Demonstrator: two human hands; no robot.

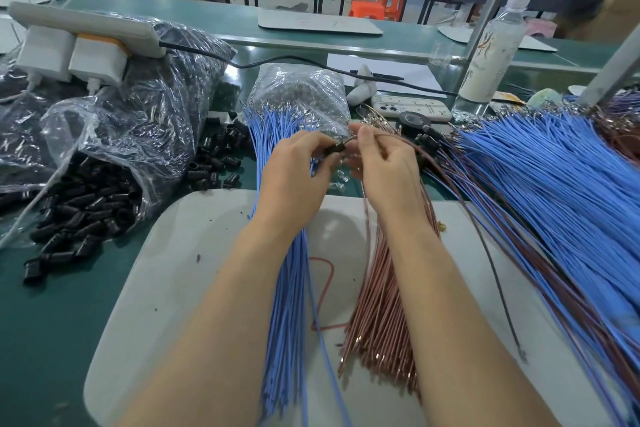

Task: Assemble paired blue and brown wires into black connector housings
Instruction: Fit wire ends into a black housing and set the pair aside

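Observation:
My left hand [294,177] pinches a small black connector housing [335,149] above the white work mat [180,253]. Just to its right, my right hand [382,170] pinches a brown wire [398,139] whose metal end points at the housing. A bundle of blue wires [287,305] lies under my left forearm. A bundle of brown wires [381,322] lies under my right forearm. One loose blue wire [323,350] trails down the mat from my hands.
Loose black housings [79,218] spill from a clear bag [114,135] at the left, more [218,159] beside it. A large pile of paired blue and brown wires [554,191] fills the right. A phone [412,107], a bottle [491,52] and a power strip [83,31] stand behind.

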